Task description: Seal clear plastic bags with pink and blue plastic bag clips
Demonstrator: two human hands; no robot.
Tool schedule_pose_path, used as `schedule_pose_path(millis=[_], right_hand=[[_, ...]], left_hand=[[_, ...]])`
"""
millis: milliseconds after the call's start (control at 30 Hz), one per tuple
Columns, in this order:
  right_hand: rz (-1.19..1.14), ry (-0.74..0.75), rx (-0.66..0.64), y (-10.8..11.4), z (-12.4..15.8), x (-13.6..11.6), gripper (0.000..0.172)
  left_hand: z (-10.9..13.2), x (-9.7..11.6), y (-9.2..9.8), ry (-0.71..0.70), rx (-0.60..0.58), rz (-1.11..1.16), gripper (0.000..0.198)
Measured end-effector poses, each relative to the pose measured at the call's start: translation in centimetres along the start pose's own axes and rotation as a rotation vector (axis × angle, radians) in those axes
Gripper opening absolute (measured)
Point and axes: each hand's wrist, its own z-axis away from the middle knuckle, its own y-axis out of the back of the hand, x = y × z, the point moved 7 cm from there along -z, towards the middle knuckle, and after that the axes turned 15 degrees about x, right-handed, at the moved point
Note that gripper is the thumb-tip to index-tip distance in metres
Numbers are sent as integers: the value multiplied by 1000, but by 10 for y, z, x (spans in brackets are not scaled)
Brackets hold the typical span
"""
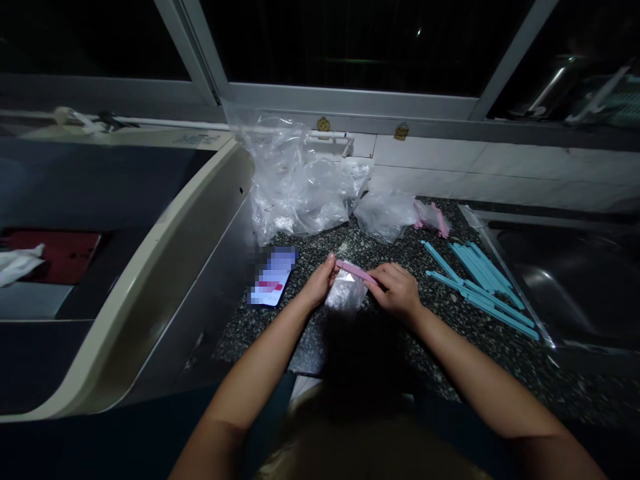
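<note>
A pink bag sealing clip [356, 270] stretches between my two hands, with a small clear plastic bag [346, 293] hanging below it. My left hand [320, 283] pinches the clip's left end, thumb up. The fingers of my right hand [399, 288] are closed round its right end. Whether the bag's edge sits inside the clip cannot be made out. Several light blue bag clips [483, 273] lie on the dark speckled counter to the right, some of them folded open in a V. More pink clips [433, 219] rest at the back beside a plastic bag [387, 213].
Crumpled clear plastic bags [305, 187] are heaped against the tiled wall. A lit phone [274, 276] lies left of my hands. A large beige and grey machine [200, 220] bounds the counter on the left, a metal sink [565, 280] on the right.
</note>
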Motion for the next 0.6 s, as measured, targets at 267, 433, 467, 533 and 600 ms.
schedule_pose_path(millis=[267, 433, 467, 533, 600], right_hand=[[-37, 90, -9, 1, -1, -7, 20], [13, 125, 7, 1, 0, -6, 22], [16, 129, 3, 0, 1, -6, 22], [9, 129, 3, -1, 1, -5, 22], [-8, 123, 9, -1, 1, -5, 21]], left_hand=[[1, 12, 12, -215, 171, -232, 53], [-4, 4, 13, -210, 194, -215, 55], [-4, 3, 13, -205, 192, -211, 55], [-3, 1, 11, -194, 193, -198, 55], [-2, 1, 10, -190, 201, -184, 55]])
